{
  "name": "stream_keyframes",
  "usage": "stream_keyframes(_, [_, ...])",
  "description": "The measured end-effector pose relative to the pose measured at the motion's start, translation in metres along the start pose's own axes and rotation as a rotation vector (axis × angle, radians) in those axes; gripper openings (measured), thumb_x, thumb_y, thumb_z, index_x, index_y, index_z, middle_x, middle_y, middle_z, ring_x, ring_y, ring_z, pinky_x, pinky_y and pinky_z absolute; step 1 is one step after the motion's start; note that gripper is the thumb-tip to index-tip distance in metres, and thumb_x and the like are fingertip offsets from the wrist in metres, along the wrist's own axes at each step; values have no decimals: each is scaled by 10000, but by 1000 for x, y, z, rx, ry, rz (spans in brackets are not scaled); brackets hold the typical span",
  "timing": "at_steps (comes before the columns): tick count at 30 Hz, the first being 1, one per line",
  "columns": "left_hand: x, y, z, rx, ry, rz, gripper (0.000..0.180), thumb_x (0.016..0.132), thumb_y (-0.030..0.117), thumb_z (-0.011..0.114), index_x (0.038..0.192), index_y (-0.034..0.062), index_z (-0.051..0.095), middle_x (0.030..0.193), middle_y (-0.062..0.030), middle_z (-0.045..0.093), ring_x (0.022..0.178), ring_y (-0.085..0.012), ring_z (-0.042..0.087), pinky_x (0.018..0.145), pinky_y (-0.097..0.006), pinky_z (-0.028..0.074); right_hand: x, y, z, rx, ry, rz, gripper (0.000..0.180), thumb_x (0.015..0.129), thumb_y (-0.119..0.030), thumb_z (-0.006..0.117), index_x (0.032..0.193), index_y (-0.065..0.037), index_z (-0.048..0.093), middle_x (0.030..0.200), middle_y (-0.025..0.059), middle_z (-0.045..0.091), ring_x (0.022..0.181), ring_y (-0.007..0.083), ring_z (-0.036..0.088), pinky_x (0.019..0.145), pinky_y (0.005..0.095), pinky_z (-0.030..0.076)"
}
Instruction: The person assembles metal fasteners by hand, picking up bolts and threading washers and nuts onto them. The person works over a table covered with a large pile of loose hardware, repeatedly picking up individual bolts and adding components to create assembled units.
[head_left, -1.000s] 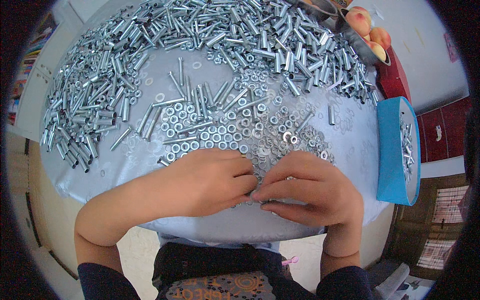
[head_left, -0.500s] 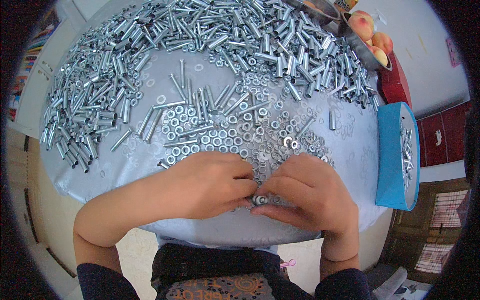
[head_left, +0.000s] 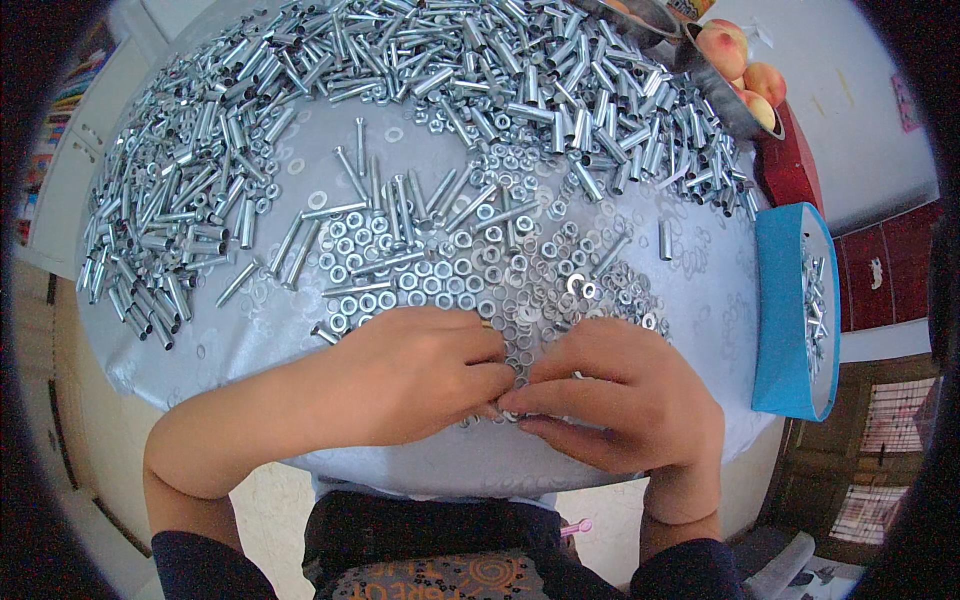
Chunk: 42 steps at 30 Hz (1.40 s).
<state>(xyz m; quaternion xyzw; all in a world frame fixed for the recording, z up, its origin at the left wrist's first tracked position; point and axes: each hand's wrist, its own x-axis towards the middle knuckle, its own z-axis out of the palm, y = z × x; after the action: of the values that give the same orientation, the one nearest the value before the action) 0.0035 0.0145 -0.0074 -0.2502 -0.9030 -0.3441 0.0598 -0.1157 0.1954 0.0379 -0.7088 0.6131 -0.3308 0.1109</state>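
Observation:
My left hand (head_left: 425, 375) is closed near the front of the table, its fingers curled under so that what they hold is hidden. Against its fingertips, my right hand (head_left: 620, 395) pinches with thumb and forefinger. A small shiny metal piece (head_left: 510, 413) shows partly between the two hands; whether it is a nut or a washer I cannot tell. Just beyond my hands lie rows of hex nuts (head_left: 427, 284) and a spread of thin washers (head_left: 530, 310). Several bolts (head_left: 400, 210) rest on and behind the nuts.
A large heap of metal sleeves and bolts (head_left: 400, 50) curves along the far and left sides of the silvery tablecloth (head_left: 400, 465). A blue box (head_left: 785, 310) with metal parts stands at the right edge. Behind it, a metal bowl (head_left: 715, 95) holds peaches (head_left: 722, 50).
My right hand has shifted slightly down and its fingertips have moved left to meet the left hand. The small metal piece between them is now more covered. My left hand has barely moved.

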Motion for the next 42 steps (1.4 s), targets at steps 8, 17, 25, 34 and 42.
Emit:
stream_keyframes(8, [0,-1,0,12,-2,-1,160,704,129,655,824,50,586,856,-93,584,782,-293,587,648,-396,491,1,-4,3,-26,9,74,321,598,-138,810,887,-95,676,755,47,607,669,240,588,561,340,438])
stream_keyframes(17, [1,0,-3,-31,-23,-9,186,692,122,659,848,45,595,877,-105,583,814,-297,585,680,-393,494,1,-9,-7,24,-43,108,315,630,-202,796,895,-90,668,704,50,570,607,238,570,508,346,419])
stream_keyframes(25, [3,2,-4,-5,-48,-17,193,686,120,665,850,47,594,880,-97,585,815,-292,585,679,-391,495,-8,-2,-12,165,-50,146,371,609,-133,811,964,-89,713,658,49,585,575,219,572,495,323,406])
stream_keyframes(34, [2,2,-3,6,-53,-13,220,674,116,681,860,43,589,890,-96,584,814,-291,581,678,-388,493,-9,0,-17,240,-183,197,313,651,-97,785,950,-58,703,659,74,593,602,233,589,530,319,427])
stream_keyframes(42, [1,-1,-2,9,-46,2,220,680,116,677,869,41,591,878,-98,579,816,-290,580,679,-390,492,-7,-2,-19,310,-123,275,303,682,-83,768,974,-42,700,687,88,601,613,233,599,559,312,453])
